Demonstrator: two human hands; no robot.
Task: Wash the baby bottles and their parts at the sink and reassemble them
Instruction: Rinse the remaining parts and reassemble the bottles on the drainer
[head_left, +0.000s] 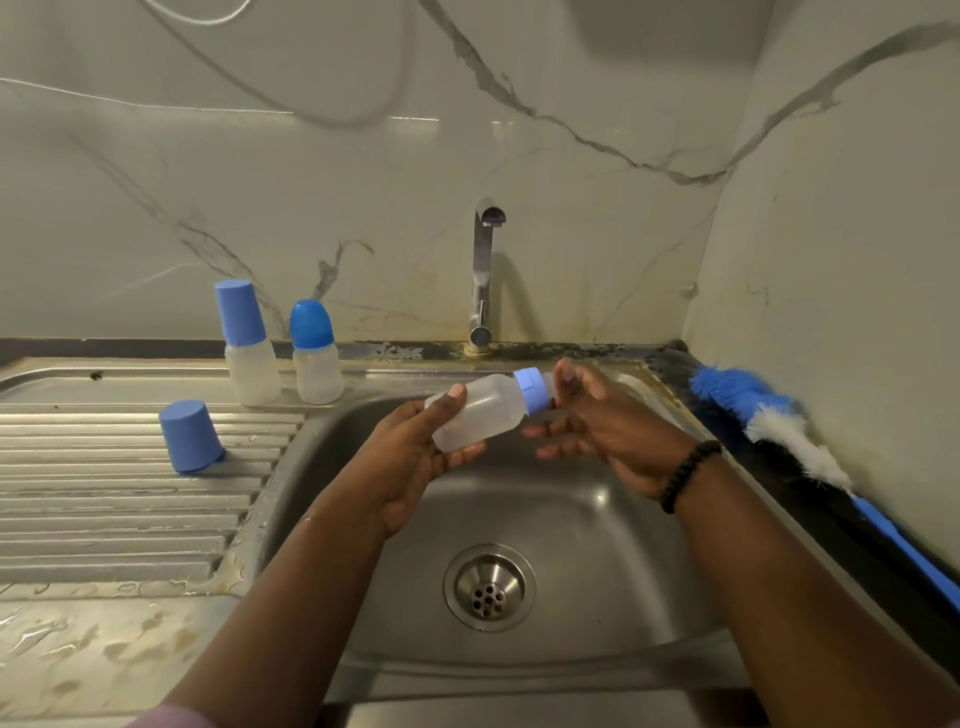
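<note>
Translucent plastic and a pale blue collar: a baby bottle (475, 413) lies tilted across a person's two hands above the steel sink (597, 519), its neck toward the right. The left hand (415, 462) cradles the body from beneath, thumb laid on the base end and fingers curled under. The right hand (592, 415) sits at the blue screw ring (532, 389), thumb and upper fingers closing on the teat end while the lower fingers spread loose; whether it pinches the ring or only the teat cannot be told.

The step looks to be twisting the ring, on or off cannot be told. It would go best with the left hand holding the body firm and the right turning squarely round the collar, kept over the basin so a dropped part lands inside, not on the counter.

The tap (483, 270) stands behind the hands and no water shows running. On the ribbed drainboard (104, 499) to the left stand two capped bottles (280, 348) near the sink's back corner, and a loose blue cap (189, 435) rests mouth down, just beside the basin's rim. A blue and white bottle brush (769, 421) lies along the dark counter edge on the right, close against the wall. Free room lies chiefly in the basin below the hands and on the near drainboard; the right side is tight, wall and brush hemming the elbow
</note>
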